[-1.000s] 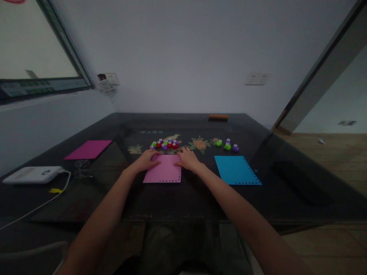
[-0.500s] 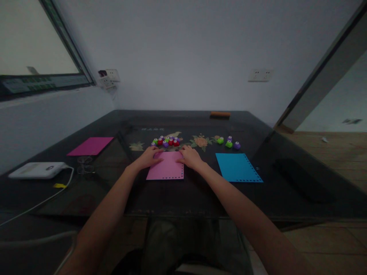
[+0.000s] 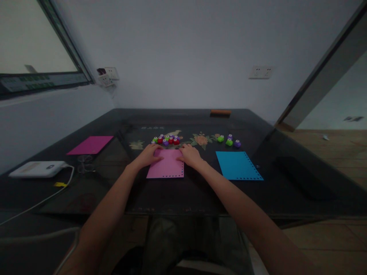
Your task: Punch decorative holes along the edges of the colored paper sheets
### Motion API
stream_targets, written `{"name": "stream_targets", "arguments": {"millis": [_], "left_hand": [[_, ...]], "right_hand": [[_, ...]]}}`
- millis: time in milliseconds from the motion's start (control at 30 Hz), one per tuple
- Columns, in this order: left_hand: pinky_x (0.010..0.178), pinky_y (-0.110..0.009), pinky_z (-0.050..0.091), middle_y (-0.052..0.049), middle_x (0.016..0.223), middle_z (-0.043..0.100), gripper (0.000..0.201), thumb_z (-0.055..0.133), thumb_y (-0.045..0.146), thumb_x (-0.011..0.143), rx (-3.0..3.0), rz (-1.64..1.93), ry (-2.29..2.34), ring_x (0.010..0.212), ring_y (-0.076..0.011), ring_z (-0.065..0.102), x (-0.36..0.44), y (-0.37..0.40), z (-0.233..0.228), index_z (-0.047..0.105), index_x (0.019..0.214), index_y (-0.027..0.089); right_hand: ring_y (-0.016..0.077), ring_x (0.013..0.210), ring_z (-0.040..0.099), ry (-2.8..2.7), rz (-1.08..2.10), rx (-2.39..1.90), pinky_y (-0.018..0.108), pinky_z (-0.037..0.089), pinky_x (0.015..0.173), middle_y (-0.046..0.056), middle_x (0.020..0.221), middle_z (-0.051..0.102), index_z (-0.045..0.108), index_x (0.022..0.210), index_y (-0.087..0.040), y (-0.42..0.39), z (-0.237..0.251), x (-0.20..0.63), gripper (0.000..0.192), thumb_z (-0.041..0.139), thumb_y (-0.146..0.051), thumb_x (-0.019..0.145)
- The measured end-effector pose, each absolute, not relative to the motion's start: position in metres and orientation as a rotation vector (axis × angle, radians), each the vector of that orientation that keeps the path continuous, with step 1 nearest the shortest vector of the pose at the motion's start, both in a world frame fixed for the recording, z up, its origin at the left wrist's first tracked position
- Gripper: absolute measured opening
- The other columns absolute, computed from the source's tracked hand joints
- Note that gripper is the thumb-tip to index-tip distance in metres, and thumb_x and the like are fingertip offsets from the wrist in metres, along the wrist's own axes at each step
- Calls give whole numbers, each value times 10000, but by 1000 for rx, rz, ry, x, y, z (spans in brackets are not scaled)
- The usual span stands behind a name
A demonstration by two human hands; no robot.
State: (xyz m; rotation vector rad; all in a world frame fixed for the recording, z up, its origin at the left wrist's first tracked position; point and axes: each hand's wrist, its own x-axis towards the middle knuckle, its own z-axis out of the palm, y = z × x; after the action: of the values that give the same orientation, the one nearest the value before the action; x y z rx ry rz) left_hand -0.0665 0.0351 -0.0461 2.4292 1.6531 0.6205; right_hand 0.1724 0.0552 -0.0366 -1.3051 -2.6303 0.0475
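Note:
A pink sheet (image 3: 168,164) with small holes along its right and front edges lies flat on the dark table. My left hand (image 3: 148,155) rests at its upper left corner, thumb spread from the fingers and touching the sheet. At the upper right corner lies my right hand (image 3: 191,156), its fingers likewise apart and its thumb on the paper. Just beyond the sheet is a cluster of several small red, green and purple pieces with eye-like tops (image 3: 166,139). A blue sheet (image 3: 237,166), also with edge holes, lies to the right of my right hand.
Several green and purple pieces (image 3: 229,142) sit behind the blue sheet. At the left are a magenta sheet (image 3: 91,145), a white power bank (image 3: 38,169) with a cable, and clear tangled plastic (image 3: 85,164). A dark flat object (image 3: 304,177) lies right; an orange-brown bar (image 3: 220,112) lies by the wall.
The whole view has shifted slightly, with the table a little higher in the picture. Both hands stay at the pink sheet's upper corners; nothing has been picked up or let go.

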Motion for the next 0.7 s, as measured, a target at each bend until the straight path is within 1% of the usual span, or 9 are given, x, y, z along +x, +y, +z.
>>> {"name": "stream_targets", "arguments": {"millis": [133, 200, 300, 433, 533, 700], "left_hand": [[876, -359, 407, -81, 1032, 604, 309, 626, 309, 688, 2416, 701, 1661, 978, -242, 540, -63, 33, -41, 579, 965, 182], [819, -338, 421, -70, 989, 619, 271, 597, 277, 696, 2382, 730, 1685, 910, -227, 564, -62, 32, -39, 580, 951, 185], [713, -304, 419, -45, 869, 637, 234, 561, 266, 713, 2307, 746, 1764, 774, -199, 571, -63, 30, -36, 597, 932, 190], [630, -281, 391, -33, 748, 635, 208, 564, 329, 729, 2230, 795, 1813, 671, -175, 540, -65, 29, -33, 642, 853, 182], [602, -273, 375, -27, 694, 627, 231, 574, 385, 725, 2180, 839, 1810, 646, -172, 533, -66, 30, -31, 658, 780, 177], [578, -260, 371, -23, 646, 617, 266, 588, 428, 706, 2042, 938, 1776, 633, -172, 540, -66, 30, -28, 646, 694, 168]], "right_hand": [[286, 1099, 498, -2590, 55, -1312, 404, 446, 845, 135, 1150, 567, 602, 1064, -156, 54, -36, 173, 393, 640, -423, 779], [281, 1088, 507, -2576, 60, -1310, 394, 448, 840, 127, 1140, 576, 591, 1066, -158, 54, -35, 173, 405, 653, -424, 766], [273, 1072, 517, -2556, 70, -1317, 382, 448, 837, 121, 1136, 583, 560, 1091, -159, 53, -34, 174, 442, 663, -428, 755], [276, 1067, 521, -2536, 89, -1321, 384, 449, 828, 120, 1136, 584, 534, 1111, -153, 54, -34, 175, 481, 673, -428, 742], [274, 1061, 523, -2536, 97, -1318, 387, 448, 827, 118, 1131, 587, 541, 1098, -161, 54, -34, 175, 462, 666, -431, 746], [274, 1069, 517, -2529, 127, -1306, 383, 445, 829, 128, 1142, 570, 558, 1093, -155, 53, -33, 176, 460, 673, -425, 738]]}}
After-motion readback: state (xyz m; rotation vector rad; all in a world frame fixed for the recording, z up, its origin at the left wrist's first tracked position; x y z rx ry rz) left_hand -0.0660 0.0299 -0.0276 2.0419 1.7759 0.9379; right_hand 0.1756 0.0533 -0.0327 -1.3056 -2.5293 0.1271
